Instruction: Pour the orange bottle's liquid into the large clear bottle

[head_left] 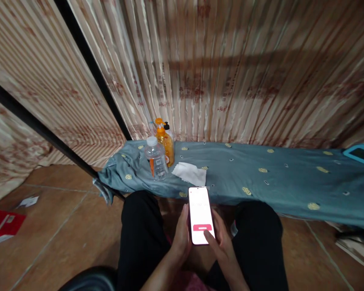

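A smartphone [199, 210] with a bright white screen and a red button near its lower end is held upright between my knees. My left hand [182, 234] wraps round its left edge. Along the right edge, my right hand [223, 238] grips it too, and the thumb lies over the screen just below the red button. Beyond the phone's top end, a crumpled white tissue [189, 173] lies on the cloth. The fingers behind the phone are hidden.
A narrow table with a teal patterned cloth [279, 178] spans ahead. On it stand a clear plastic bottle [156, 159], an orange pump bottle [166, 143] and, at right, a blue-framed object [362, 155]. Black poles [94, 68] and a striped curtain [215, 72] rise behind. A red packet [6, 222] lies on the floor.
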The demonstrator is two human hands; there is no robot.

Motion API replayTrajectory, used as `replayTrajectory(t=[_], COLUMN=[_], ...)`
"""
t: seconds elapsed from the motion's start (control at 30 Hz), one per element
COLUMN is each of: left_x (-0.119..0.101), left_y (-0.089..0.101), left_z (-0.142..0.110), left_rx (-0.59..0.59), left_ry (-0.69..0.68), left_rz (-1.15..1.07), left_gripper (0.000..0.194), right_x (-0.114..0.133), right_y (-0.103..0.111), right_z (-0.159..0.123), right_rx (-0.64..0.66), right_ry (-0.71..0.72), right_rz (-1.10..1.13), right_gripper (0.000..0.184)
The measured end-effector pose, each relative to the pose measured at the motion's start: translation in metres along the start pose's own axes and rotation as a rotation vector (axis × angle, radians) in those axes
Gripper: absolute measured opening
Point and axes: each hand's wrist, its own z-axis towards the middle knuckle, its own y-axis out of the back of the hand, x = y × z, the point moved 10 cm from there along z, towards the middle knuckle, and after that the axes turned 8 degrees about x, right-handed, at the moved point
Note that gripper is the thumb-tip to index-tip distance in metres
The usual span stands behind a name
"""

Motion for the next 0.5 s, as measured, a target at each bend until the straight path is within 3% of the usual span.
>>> replayTrajectory(t=[0.23,0.5], left_x=[-0.001,0.002], left_y=[-0.007,-0.020], left_z=[0.014,0.011], left_rx=[-0.006,0.072], left_ry=[-0.028,0.017], left_rz=[0.067,0.012], left_gripper=[0.053,0.056], right_x=[0.002,0.017], right_y=[0.010,0.011], right_z=[-0.002,0.003], right_rx=[-0.101,-0.113], right_ry=[-0.067,-0.106], right_rz=[-0.289,-0.469], right_gripper=[0.094,0.097])
